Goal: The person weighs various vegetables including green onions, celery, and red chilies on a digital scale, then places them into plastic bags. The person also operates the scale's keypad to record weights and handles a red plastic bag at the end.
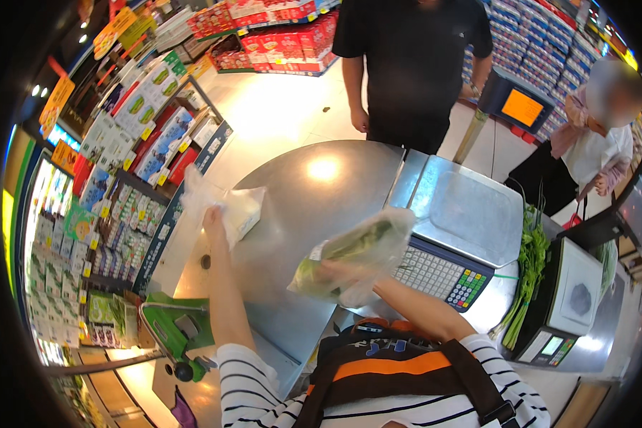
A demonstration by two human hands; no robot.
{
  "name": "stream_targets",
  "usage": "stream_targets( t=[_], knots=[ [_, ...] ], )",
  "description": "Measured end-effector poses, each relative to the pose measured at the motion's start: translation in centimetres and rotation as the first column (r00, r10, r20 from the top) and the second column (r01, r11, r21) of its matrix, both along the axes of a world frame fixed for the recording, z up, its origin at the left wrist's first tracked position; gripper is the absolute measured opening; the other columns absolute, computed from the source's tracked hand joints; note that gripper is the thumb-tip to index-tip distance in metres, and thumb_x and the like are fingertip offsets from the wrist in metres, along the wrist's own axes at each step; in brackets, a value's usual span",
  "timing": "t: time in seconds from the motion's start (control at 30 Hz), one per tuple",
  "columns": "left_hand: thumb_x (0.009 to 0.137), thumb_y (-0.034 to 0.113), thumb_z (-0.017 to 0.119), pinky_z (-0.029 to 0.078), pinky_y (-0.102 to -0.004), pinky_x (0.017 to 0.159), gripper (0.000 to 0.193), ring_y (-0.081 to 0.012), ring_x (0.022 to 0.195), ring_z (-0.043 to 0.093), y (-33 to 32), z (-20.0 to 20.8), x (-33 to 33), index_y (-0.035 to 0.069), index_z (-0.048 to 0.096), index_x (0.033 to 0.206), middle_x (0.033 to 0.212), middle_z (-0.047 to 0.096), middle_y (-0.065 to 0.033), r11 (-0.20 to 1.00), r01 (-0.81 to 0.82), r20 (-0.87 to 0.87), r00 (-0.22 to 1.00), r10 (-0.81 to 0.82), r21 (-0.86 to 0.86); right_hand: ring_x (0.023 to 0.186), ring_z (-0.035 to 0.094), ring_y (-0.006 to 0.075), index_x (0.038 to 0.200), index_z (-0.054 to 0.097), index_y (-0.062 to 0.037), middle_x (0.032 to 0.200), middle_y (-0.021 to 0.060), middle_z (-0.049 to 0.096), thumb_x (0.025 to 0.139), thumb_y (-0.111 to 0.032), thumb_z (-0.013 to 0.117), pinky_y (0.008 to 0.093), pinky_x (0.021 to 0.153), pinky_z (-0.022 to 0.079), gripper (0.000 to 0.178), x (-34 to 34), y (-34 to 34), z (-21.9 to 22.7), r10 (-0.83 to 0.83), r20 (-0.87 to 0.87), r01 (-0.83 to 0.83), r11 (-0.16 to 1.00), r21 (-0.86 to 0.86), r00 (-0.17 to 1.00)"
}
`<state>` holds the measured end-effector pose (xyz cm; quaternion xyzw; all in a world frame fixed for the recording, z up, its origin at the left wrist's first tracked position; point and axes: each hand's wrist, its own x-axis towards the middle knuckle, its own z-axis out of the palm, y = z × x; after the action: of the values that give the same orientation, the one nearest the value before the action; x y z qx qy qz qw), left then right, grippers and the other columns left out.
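Note:
A clear plastic bag holding green vegetables (367,239) hangs over the steel counter (292,203), in front of the scale. My right hand (346,274) grips it from below, and the plastic partly covers the fingers. At the counter's left edge my left hand (212,220) has closed on a thin translucent plastic bag (196,192), with the arm stretched forward. Beside that hand lies a white, crumpled-looking plastic bundle (246,210); whether it is joined to the bag I cannot tell.
A weighing scale (471,207) with a keypad (435,274) and a raised orange screen (522,107) stands right. Leafy green stalks (526,278) lie between it and a second scale (574,285). A green device (178,324) sits lower left. A person in black (414,64) stands opposite.

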<state>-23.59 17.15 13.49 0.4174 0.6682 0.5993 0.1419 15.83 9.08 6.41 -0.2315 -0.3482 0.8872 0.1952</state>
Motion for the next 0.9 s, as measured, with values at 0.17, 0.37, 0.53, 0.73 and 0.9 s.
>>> stream_targets(
  t=[0.17,0.37,0.53,0.73,0.9],
  knots=[
    [0.093,0.02,0.054,0.043,-0.0267,0.09,0.031,-0.0156,0.105,0.054,-5.1,-1.3,-2.5,0.002,0.056,0.119,0.118,0.058,-0.0077,0.972,-0.233,-0.315,0.925,0.214,-0.024,0.094,0.059,0.0186,0.111,0.061,-0.0073,0.105,0.0037,0.064,0.089,-0.039,0.051,0.0328,0.08,0.048,0.039,-5.2,0.9,-0.3,-0.074,0.05,0.064,0.98,0.188,0.996],
    [0.087,0.015,0.056,0.038,-0.0327,0.082,0.057,-0.0181,0.096,0.043,-18.2,1.4,23.3,0.004,0.031,0.137,0.102,0.04,-0.0075,0.925,0.292,-0.175,0.925,-0.338,-0.245,0.091,0.06,0.0218,0.107,0.062,-0.0088,0.101,0.0051,0.065,0.086,-0.035,0.052,0.0352,0.079,0.048,0.034,-5.0,0.4,-1.2,-0.215,0.185,0.135,0.919,0.37,0.959],
    [0.089,0.005,0.052,0.041,-0.0245,0.074,0.053,-0.0122,0.087,0.049,-21.3,7.6,31.5,0.005,0.028,0.136,0.093,0.049,-0.0029,0.948,0.269,0.098,0.962,-0.255,-0.169,0.089,0.061,0.0245,0.103,0.063,-0.0101,0.098,0.0064,0.066,0.084,-0.032,0.053,0.0371,0.078,0.049,0.031,-5.3,0.1,-1.6,-0.304,0.202,0.167,0.847,0.504,0.931],
    [0.092,0.016,0.053,0.042,-0.0259,0.077,0.031,-0.0128,0.089,0.05,-19.0,7.8,27.5,0.001,0.05,0.118,0.106,0.052,-0.0035,0.976,0.104,0.488,0.873,0.002,-0.191,0.092,0.06,0.0292,0.1,0.065,-0.0091,0.096,0.009,0.066,0.083,-0.029,0.053,0.0457,0.079,0.047,0.028,-2.7,0.4,-1.0,-0.563,0.08,0.231,0.459,0.858,0.822],
    [0.091,0.025,0.056,0.041,-0.0315,0.088,0.046,-0.02,0.104,0.05,-18.1,8.7,20.8,0.004,0.045,0.13,0.112,0.052,-0.0075,0.99,0.02,0.584,0.806,-0.097,0.136,0.081,0.061,0.0284,0.093,0.063,-0.0108,0.09,0.0074,0.063,0.083,-0.025,0.059,0.0405,0.069,0.048,0.018,11.6,-6.2,14.9,-0.696,0.251,-0.172,0.183,0.968,0.672]
  ],
)
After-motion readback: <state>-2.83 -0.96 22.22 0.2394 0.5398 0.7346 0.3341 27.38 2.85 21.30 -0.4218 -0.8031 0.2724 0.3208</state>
